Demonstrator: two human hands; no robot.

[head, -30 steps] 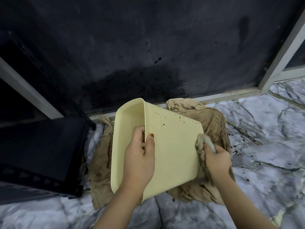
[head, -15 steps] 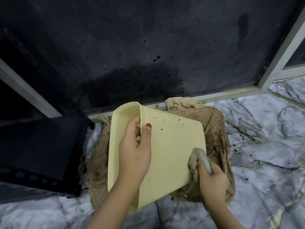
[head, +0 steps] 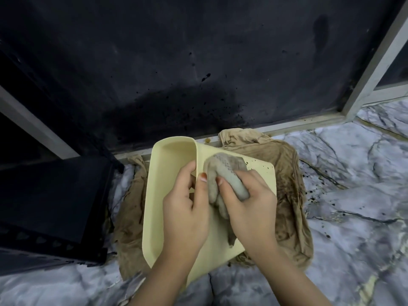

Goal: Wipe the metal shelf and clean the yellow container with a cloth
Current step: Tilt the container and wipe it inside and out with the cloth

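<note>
A pale yellow container (head: 159, 195) is held tilted on its side above the floor, its open mouth to the left and its flat outer side facing me. My left hand (head: 185, 213) grips its rim, thumb on the outside, fingers inside. My right hand (head: 247, 208) holds a bunched grey cloth (head: 227, 171) and presses it against the container's outer side, close to my left thumb. Dark specks remain on the yellow surface near its far right corner (head: 262, 166).
A stained brown cloth (head: 287, 195) lies spread on the marble floor (head: 353, 173) under the container. A black metal shelf (head: 50, 206) stands at the left. A dark panel (head: 198, 62) with a pale metal frame (head: 373, 69) rises behind. Dark splashes dot the floor at right.
My right hand has swept the grey cloth from the container's lower right edge up and left across its outer side, toward my left thumb. The container is tilted a little differently.
</note>
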